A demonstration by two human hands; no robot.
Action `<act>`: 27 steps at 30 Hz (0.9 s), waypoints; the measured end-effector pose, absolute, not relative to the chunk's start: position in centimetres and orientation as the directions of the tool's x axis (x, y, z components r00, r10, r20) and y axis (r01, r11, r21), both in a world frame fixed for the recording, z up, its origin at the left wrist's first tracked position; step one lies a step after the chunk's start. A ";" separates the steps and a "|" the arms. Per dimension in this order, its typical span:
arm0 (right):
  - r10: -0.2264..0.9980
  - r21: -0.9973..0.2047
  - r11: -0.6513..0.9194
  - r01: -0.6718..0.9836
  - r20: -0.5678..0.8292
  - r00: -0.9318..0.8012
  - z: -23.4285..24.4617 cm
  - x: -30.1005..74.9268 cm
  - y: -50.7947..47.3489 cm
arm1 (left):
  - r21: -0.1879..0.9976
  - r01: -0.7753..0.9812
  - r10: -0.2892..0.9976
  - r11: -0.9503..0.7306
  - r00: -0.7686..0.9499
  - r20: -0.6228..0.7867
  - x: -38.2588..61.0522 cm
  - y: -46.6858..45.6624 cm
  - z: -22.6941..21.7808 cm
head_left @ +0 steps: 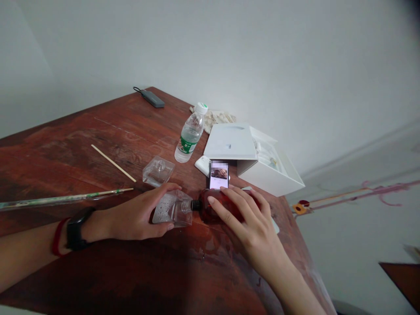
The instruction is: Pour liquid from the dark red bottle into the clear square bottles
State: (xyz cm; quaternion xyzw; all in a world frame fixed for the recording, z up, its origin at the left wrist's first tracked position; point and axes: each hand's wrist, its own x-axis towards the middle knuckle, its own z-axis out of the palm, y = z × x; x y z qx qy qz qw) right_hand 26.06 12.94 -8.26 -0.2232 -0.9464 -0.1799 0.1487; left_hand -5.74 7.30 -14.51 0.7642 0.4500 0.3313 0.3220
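My left hand (144,215) is wrapped round a clear square plastic container (181,210), tipped on its side, with droplets on its wall. My right hand (247,214) grips a dark red-brown bottle (210,211) laid nearly level. The bottle's black neck (196,205) points left and meets the mouth of the clear container. Whether liquid passes between them I cannot tell. Just behind my left hand a second clear square piece (159,171) rests on the table. A lit phone (219,176) lies behind the red-brown bottle.
A water bottle with a green label (187,142) stands farther back, beside a white box (229,142) and its open half (272,170). On the left lie a wooden stick (113,162) and a wrapped pair of chopsticks (65,200). A grey hub (152,98) sits at the back; the wooden table (138,271) has wet spots.
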 end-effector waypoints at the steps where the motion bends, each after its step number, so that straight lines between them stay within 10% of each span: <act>1: 0.370 0.275 0.835 0.477 0.360 -0.856 -8.3 26.1 12.9 | 0.790 0.474 0.900 -0.389 0.378 0.217 -5.7 7.3 -14.5; 27: 0.378 0.273 0.834 0.479 0.350 -0.857 -8.1 26.0 12.9 | 0.798 0.465 0.900 -0.385 0.382 0.212 -5.7 7.3 -14.4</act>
